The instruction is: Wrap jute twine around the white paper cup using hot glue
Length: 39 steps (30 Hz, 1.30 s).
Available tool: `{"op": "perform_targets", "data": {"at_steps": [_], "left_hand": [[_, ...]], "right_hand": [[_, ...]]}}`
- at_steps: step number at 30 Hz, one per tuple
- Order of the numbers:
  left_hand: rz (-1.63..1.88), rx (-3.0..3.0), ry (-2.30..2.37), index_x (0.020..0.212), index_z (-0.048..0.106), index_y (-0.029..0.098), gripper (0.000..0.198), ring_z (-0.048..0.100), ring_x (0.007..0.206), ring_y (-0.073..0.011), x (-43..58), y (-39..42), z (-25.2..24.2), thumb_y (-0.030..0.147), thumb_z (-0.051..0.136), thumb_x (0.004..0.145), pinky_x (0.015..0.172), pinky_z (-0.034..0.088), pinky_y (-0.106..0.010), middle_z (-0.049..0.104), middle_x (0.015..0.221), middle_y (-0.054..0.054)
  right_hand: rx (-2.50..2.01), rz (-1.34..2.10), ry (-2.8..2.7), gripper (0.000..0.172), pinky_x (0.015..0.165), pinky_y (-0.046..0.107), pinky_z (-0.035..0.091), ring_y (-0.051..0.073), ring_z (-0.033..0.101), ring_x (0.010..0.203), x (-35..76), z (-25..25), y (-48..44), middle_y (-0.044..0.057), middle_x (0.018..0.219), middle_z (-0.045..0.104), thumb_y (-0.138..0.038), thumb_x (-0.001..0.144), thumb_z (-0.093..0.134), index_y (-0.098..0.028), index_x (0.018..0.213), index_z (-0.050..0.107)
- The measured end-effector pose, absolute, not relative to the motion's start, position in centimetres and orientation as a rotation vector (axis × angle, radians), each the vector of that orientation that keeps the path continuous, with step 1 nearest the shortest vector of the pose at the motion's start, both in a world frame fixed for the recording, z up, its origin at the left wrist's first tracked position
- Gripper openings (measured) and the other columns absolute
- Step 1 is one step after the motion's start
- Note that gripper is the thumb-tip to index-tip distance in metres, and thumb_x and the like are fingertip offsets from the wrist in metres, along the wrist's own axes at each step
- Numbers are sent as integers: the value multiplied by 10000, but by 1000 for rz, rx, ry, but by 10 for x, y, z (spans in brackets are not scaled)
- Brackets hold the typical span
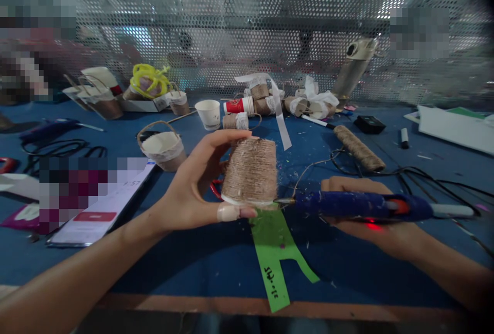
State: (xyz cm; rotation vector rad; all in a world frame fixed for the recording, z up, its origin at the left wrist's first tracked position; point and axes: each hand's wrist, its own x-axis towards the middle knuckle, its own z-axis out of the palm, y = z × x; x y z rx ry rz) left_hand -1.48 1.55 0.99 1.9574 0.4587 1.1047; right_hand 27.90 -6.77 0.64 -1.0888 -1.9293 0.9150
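My left hand (200,185) grips a paper cup wrapped in jute twine (252,172), held upside down with its white rim low. A bandage or tape covers the thumb tip pressed against the rim. In my right hand (358,187) is a blue hot glue gun (339,204), a red light glowing on it and a white glue stick coming out of its back. The gun's nozzle touches or nearly touches the cup's lower right rim. Under the cup lies a green paper cutout (270,262) with handwriting. Red scissor handles show partly behind the cup.
A twine roll (358,147) lies right of centre, near black cables. A small cup basket (164,148) and a phone (104,205) are at left. Behind stand a white paper cup (208,114), several twine-wrapped cups, and a perforated metal screen (247,30). White sheets (455,128) lie at right.
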Motion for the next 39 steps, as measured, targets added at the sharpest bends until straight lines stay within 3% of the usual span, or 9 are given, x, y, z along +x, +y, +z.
{"op": "perform_targets", "data": {"at_steps": [4,9,12,15,20,24,31,39], "left_hand": [[1174,1944,458,1363,543,343,863,535,1335,-369,-13,15,9,289,934,596,1086,542,-504,566,1384,-75],[1148,1946,518,1372,500,353,893,562,1301,-337,-7,9,3,331,936,593,1015,592,-406,555,1378,-12],[1148,1943,565,1379,482,347,900,553,1303,-335,-2,4,-1,353,933,599,1006,594,-408,548,1377,-16],[1171,1896,634,1382,477,339,862,539,1318,-337,4,-1,-4,337,920,643,969,610,-412,538,1398,-64],[1105,1833,659,1383,448,359,837,554,1302,-332,11,-9,-6,308,903,682,846,646,-348,524,1412,-78],[1084,1839,636,1378,457,374,834,546,1311,-321,13,-13,-6,288,905,680,863,640,-336,517,1404,-66],[1063,1870,621,1378,453,389,844,633,1159,-278,13,-12,-5,262,904,675,681,625,-251,544,1364,-59],[1113,1877,625,1381,472,359,862,557,1266,-298,10,-9,-6,257,917,650,908,620,-354,537,1371,-69]], "right_hand": [[-1075,894,-1913,115,536,266,401,130,543,599,281,7,-67,-30,713,593,-218,866,665,-232,762,616],[-1096,905,-1696,125,463,250,416,94,503,456,278,-4,-70,-72,637,569,-262,899,709,-260,830,605],[-1044,833,-1627,199,622,296,523,155,643,679,269,-9,-72,-32,821,664,-269,821,801,-276,884,612],[-1052,721,-1630,347,768,335,564,211,680,884,256,-8,-73,-1,969,681,-246,725,883,-282,982,653],[-989,522,-1664,376,728,316,584,186,678,789,243,-9,-74,-30,943,687,-151,719,870,-306,955,621],[-938,534,-1606,314,725,329,561,196,671,811,240,-10,-76,-7,916,678,-100,769,795,-278,967,627],[-815,483,-1690,310,778,352,539,208,676,837,242,-5,-76,-5,866,680,-29,769,745,-264,937,632],[-947,590,-1563,265,763,291,554,168,705,831,244,-6,-78,-24,885,731,-81,790,793,-258,941,666]]}}
